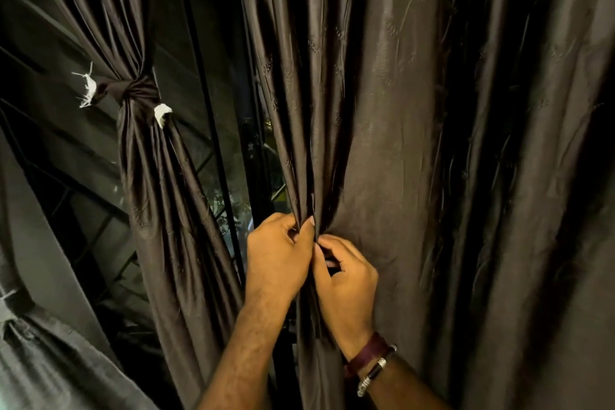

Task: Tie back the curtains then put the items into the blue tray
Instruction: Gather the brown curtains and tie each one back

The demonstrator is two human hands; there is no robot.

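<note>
A grey cloth (50, 359) is seen at the far lower left; what it belongs to cannot be told.

Next, the left curtain (159, 196) is already gathered into a narrow bunch and cinched by a knotted tie-back (139, 90) of the same dark fabric, its white frayed ends (87, 87) sticking out to either side. It is held tight at mid-height so the window (229, 196) behind is uncovered; a metal grille and some foliage are seen through the gap.

At centre, the left hand (278, 256) is curled on the inner edge of the right curtain (382, 110), thumb and fingers pinching a bundle of folds. The edge is gripped there presumably so the loose width can be drawn together into a bunch like the one on the left.

Just beside it and touching, the right hand (346, 280) is curled round the same folds slightly lower, fingers tucked into the fabric. The two grips are stacked so the gathered pleats are not lost while more cloth is collected. Bracelets (374, 364) are worn on that wrist.

To the right, the rest of the right curtain hangs loose and ungathered, so this tie-back is judged barely started; no tie for this side can be seen.

The blue tray and the items are not in view.
</note>
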